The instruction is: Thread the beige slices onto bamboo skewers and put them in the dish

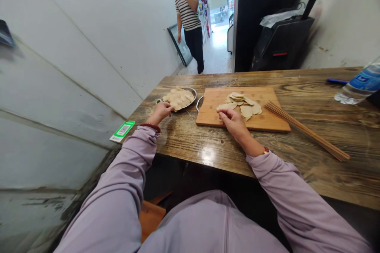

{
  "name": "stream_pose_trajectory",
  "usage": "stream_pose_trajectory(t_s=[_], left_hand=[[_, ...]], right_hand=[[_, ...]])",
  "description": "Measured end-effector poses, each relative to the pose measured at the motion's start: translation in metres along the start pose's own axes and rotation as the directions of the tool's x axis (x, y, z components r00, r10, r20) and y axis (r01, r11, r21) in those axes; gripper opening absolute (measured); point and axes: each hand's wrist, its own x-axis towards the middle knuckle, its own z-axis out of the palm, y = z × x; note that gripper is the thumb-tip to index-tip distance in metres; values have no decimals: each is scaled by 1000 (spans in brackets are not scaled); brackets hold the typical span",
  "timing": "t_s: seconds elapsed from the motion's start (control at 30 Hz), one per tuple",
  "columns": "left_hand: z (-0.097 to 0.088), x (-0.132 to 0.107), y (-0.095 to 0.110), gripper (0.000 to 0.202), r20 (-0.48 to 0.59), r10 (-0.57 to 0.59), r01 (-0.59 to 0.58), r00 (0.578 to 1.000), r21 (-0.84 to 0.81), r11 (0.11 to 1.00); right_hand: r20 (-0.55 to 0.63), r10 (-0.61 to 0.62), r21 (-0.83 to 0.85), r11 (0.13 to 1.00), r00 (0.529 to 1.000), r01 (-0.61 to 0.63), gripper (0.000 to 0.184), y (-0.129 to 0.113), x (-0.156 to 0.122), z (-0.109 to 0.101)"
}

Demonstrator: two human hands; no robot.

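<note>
Thin tan slices (179, 97) are heaped in a round metal dish (194, 94) on the left of the table. My left hand (161, 113) is at the near edge of that heap, fingers pinched on the rim of a slice. More pale slices (251, 108) lie in a loose, overlapping pile on a wooden cutting board (267, 122). Over the board's near edge is my right hand (233, 123), thumb and fingertips pressed together beside the pile. Whatever may be between those fingertips is too small to tell. A bundle of thin wooden sticks (308, 132) rests partly on the board's right side.
A plastic water bottle (360, 83) lies tilted at the right, near a blue pen-like object (337, 82). A green-edged QR card (122, 130) sits at the table's left edge. Beyond the table stand a person in a striped top (187, 10) and a black bin-like container (279, 43).
</note>
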Motion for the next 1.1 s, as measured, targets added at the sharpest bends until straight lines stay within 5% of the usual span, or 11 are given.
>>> stream_pose_trajectory(t_s=[0.43, 0.63, 0.8, 1.1], left_hand=[[-2, -22, -14, 14, -176, 91, -40, 980, 272, 962], [-1, -36, -13, 12, -295, 71, 0, 953, 234, 972], [2, -49, 8, 17, -422, 42, -72, 906, -54, 996], [52, -67, 84, 26, -188, 144, -209, 971, -391, 896]], right_hand=[[20, 10, 1, 1000, 1000, -10, 42, -1, 0, 0], [23, 16, 4, 1000, 1000, -17, 41, 1, 1, -1], [26, 14, 4, 1000, 1000, -14, 42, 5, 1, 0], [48, -203, -323, 923, 978, 208, 22, -16, 2, -7]])
